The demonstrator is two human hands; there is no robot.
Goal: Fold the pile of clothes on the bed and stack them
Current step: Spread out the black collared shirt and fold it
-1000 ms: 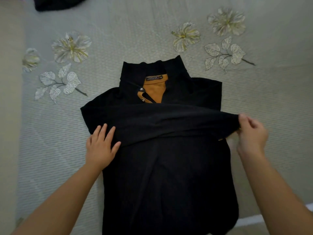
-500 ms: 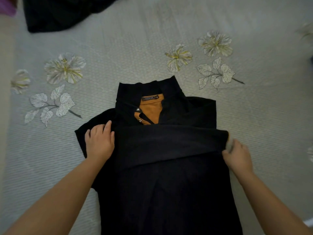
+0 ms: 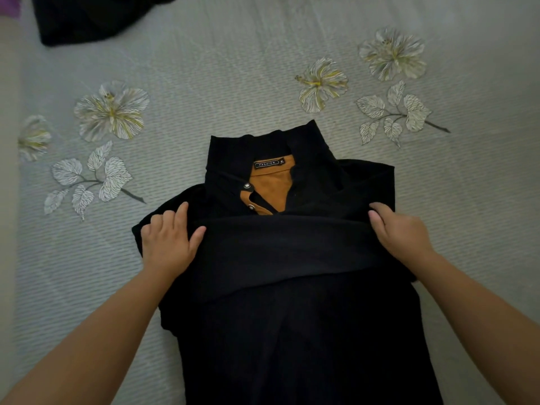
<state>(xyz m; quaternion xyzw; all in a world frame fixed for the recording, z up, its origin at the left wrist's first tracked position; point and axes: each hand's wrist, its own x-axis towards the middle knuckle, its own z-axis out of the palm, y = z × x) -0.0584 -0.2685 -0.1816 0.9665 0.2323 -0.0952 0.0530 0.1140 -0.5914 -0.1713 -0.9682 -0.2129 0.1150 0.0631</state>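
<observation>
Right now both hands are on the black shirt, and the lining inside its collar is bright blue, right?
Not quite. The head view shows the collar lining is mustard orange, not blue. The rest holds: the left hand and right hand are both on the black shirt, at the two ends of its folded band.

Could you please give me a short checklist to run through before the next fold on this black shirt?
1. Black shirt lies spread on the bedspread, collar away from the person: ok.
2. Folded sleeve band lies across the chest, below the orange collar lining: ok.
3. Left hand rests on the shirt's left edge, fingers loosely bent: ok.
4. Right hand holds the band's right end, fingertips tucked at the edge: ok.
5. Left shoulder edge still bulges out past the body line, not squared: not ok.
6. Hem end is out of view at the bottom: cannot tell.
7. Other dark garment lies apart at top left: ok.
</observation>
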